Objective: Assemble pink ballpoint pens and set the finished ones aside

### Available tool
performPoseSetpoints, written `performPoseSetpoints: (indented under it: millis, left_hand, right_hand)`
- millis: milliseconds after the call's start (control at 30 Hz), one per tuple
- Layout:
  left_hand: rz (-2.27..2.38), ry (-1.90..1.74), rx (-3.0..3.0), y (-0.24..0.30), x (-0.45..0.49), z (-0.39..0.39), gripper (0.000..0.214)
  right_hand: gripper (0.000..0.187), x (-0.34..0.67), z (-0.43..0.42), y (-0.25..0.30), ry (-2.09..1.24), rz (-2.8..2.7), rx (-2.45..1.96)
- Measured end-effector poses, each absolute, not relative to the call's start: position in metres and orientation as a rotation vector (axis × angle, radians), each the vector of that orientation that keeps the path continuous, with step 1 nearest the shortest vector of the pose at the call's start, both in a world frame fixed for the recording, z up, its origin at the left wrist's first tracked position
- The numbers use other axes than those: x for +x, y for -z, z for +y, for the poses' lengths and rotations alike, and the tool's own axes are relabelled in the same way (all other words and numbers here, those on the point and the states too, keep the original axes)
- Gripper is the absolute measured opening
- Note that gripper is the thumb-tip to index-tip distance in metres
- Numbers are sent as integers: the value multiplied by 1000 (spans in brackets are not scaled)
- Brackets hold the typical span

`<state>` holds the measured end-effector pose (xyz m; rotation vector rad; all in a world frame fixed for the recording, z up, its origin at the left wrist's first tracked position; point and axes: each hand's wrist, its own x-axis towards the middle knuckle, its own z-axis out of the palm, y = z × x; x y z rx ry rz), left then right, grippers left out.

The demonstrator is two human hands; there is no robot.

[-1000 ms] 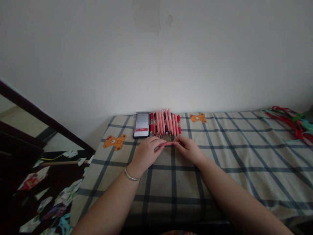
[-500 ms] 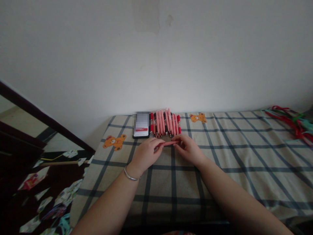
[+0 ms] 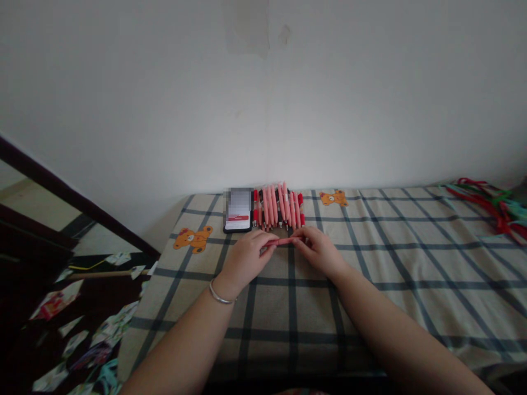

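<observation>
A slim pink pen lies level between my two hands, just above or on the checked cloth; I cannot tell which. My left hand pinches its left end, and a silver bangle circles that wrist. The other end is held by the fingertips of my right hand. Fingers cover both ends of the pen. Right beyond my hands is a row of several pink, red and black pens, lying side by side. A phone with a lit screen lies against the left of that row.
The checked cloth with printed bears covers the surface up to a white wall. Red and green ribbons lie in a tangle at far right. Left of the edge, a dark rail slants down above scattered wrappers.
My right fingertips have shifted very slightly on the pen, which appears turned a little. Both arms, the phone and the row of pens stay where they were.
</observation>
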<state>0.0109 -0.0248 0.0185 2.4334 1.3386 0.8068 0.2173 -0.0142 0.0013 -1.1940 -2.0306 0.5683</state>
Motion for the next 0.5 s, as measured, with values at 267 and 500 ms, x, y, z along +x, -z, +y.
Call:
performPoseSetpoints:
  millis: [267,500]
  left_hand:
    - [1329,-820,2445,-18,11,-25,16]
    - [1310,-837,2459,-17,11,-24,15]
  right_hand:
    - [14,217,-15,-4,-632,-2050,-1261]
    - [18,217,-17,-6,-685,-2052,-1339]
